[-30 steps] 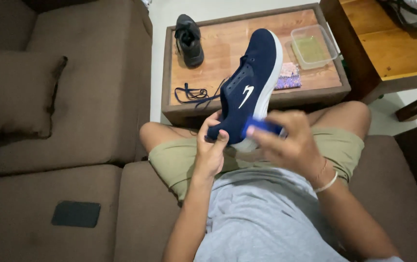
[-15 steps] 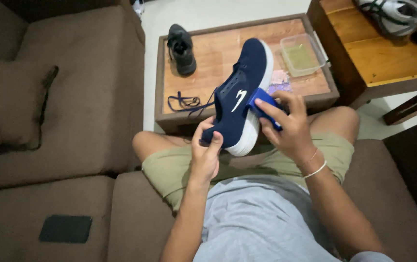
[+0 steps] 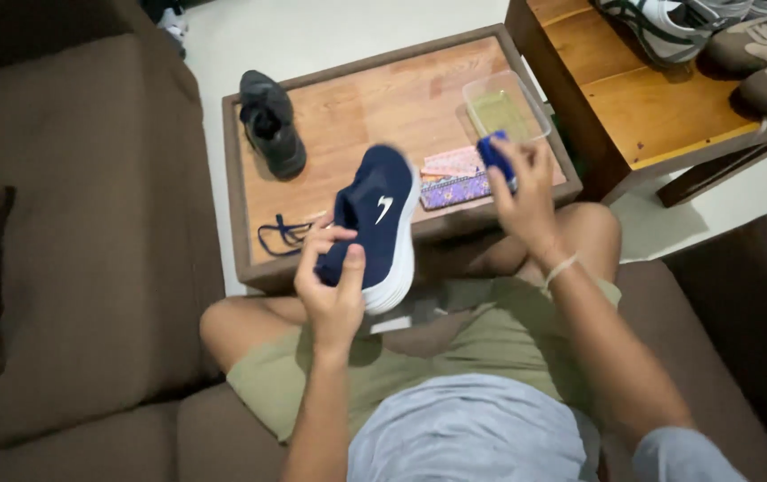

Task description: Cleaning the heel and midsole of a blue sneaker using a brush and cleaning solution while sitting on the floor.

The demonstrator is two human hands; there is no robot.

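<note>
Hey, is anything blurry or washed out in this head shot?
Head view: the right hand and its blue brush are motion-smeared; the navy shoe in the left hand is slightly soft; the floor is brightly lit; the sofa is dim.

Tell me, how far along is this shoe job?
Looks done: the laces are out, lying on the table. In hand: the left hand grips the navy shoe; the right hand holds a blue brush beside the tub. Seemingly left: the dark shoe, untouched.
</note>
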